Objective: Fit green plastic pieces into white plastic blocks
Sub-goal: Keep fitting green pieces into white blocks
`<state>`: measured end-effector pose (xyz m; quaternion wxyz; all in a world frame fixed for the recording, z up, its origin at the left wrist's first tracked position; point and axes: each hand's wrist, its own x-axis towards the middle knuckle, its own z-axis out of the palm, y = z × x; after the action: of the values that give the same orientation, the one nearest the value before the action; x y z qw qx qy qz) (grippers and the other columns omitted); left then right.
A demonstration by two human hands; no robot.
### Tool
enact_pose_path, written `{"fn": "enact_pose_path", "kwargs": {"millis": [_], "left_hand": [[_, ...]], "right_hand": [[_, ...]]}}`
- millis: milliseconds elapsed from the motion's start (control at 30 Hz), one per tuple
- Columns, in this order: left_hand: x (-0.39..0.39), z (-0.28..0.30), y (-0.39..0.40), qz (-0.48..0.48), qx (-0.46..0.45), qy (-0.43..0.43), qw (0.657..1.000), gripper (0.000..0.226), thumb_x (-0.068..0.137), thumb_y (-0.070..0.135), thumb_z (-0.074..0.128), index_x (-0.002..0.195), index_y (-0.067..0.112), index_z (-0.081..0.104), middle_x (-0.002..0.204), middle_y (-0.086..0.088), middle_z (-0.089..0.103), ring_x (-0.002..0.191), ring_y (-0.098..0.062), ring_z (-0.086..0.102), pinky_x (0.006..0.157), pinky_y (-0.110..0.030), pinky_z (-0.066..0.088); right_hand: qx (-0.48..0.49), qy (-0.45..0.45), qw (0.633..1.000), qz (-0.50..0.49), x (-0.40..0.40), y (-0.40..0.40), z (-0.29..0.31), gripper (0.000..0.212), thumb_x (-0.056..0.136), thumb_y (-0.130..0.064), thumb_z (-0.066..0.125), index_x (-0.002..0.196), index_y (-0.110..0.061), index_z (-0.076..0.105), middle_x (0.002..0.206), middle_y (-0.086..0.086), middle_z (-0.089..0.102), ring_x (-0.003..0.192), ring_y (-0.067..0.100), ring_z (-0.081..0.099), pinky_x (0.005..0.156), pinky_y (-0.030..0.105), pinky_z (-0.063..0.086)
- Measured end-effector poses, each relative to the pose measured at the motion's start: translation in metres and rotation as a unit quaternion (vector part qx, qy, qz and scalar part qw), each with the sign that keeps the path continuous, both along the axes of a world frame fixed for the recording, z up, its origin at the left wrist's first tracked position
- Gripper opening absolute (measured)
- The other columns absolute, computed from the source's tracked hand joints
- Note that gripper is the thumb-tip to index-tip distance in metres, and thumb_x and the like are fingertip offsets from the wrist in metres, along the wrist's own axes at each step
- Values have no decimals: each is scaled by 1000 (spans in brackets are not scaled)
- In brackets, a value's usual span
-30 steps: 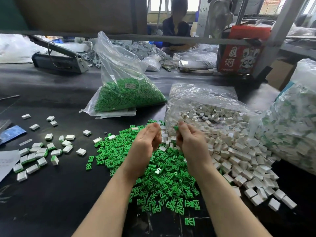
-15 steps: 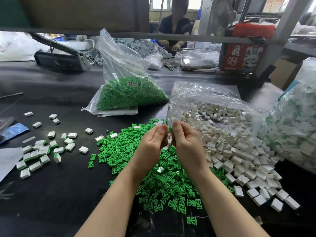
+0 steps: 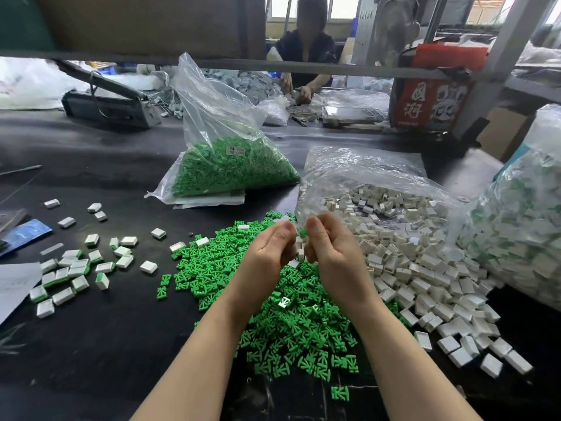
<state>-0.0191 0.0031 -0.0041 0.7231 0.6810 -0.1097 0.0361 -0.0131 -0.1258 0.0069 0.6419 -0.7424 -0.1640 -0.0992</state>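
Both hands, L (image 3: pixel 267 256) & R (image 3: pixel 332 253), pinch green piece (image 3: pixel 302 232) above green pile (image 3: pixel 291 326).

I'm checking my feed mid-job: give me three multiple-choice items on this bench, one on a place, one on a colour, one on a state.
1. Where do the finished white-and-green blocks lie?
A. To the left of the loose green pile
B. Inside the green bag
C. On the shelf above

2. What colour are the pieces in the upright bag at centre?
A. White
B. Green
C. Blue

3. What are the hands doing?
A. Resting flat on the table
B. Raised together above the piles, pinching small parts
C. Tying a bag

Answers:
1 A, since the assembled blocks are scattered on the dark table left of the green pile.
2 B, as green shows through the clear plastic.
3 B, for the left hand and right hand meet fingertip to fingertip around a green piece.
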Motion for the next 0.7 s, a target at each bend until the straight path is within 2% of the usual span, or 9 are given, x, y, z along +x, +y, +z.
{"fn": "enact_pose_path", "kwargs": {"millis": [67, 100, 200, 300, 367, 467, 533, 600, 700], "left_hand": [[1, 1, 3, -7, -31, 16, 999, 36, 99, 34, 42, 65, 24, 44, 60, 9, 37, 52, -4, 33, 51, -14, 34], [1, 2, 4, -9, -45, 28, 999, 34, 97, 36, 43, 66, 23, 41, 59, 8, 33, 51, -5, 29, 49, -17, 29], [2, 2, 6, -19, -58, 50, 997, 33, 96, 39, 44, 68, 23, 39, 59, 6, 31, 51, -8, 25, 48, -22, 21], [1, 3, 5, -23, -33, 47, 998, 39, 105, 32, 36, 68, 20, 38, 57, 6, 29, 51, -10, 21, 50, -26, 16], [1, 4, 6, -16, -27, 48, 998, 39, 106, 30, 34, 69, 18, 39, 55, 7, 31, 50, -10, 21, 49, -26, 16], [1, 6, 7, 3, -30, 47, 998, 38, 106, 30, 33, 70, 18, 39, 53, 9, 33, 48, -9, 23, 46, -21, 20], [1, 6, 8, 12, -39, 46, 998, 39, 106, 30, 32, 70, 18, 39, 53, 9, 32, 47, -8, 23, 45, -19, 22], [1, 6, 9, 20, -42, 43, 998, 40, 106, 30, 32, 69, 18, 39, 53, 8, 31, 47, -8, 23, 44, -18, 22], [1, 7, 11, 28, -40, 38, 998, 40, 106, 31, 32, 68, 20, 40, 54, 8, 31, 48, -9, 21, 45, -22, 17]], "right_hand": [[55, 3, 997, 51, 0, -5, 1, 8, 101, -8, 49, 106, -9, 55, 70, 0, 62, 64, 8, 57, 61, 23, 44], [72, 4, 995, 70, 0, -7, 2, 14, 98, -3, 51, 110, -9, 55, 74, 6, 64, 68, 10, 59, 63, 23, 45], [62, 16, 996, 63, 0, -9, 4, 17, 95, 2, 55, 108, -9, 59, 79, 7, 69, 68, 11, 61, 59, 22, 46], [102, 124, 986, 32, 4, -16, 3, 13, 96, 1, 53, 104, -6, 61, 79, 8, 69, 68, 16, 59, 53, 26, 45], [122, 201, 971, 31, 6, -21, 4, 12, 96, -1, 52, 102, -5, 62, 83, 9, 69, 72, 20, 57, 58, 28, 47], [-37, 173, 984, 15, 7, -25, 2, 13, 92, -4, 60, 91, -14, 68, 86, 7, 71, 74, 20, 58, 67, 32, 51], [-133, 136, 982, 18, 5, -23, 2, 15, 90, -8, 66, 84, -22, 70, 85, 6, 71, 69, 19, 58, 66, 35, 51], [-211, 116, 970, 28, 4, -21, 2, 16, 89, -14, 69, 81, -28, 71, 81, -1, 71, 65, 13, 59, 62, 31, 53], [-345, 73, 936, 25, 2, -18, 2, 12, 88, -23, 71, 82, -34, 72, 81, -15, 68, 69, 3, 64, 67, 20, 57]]}}
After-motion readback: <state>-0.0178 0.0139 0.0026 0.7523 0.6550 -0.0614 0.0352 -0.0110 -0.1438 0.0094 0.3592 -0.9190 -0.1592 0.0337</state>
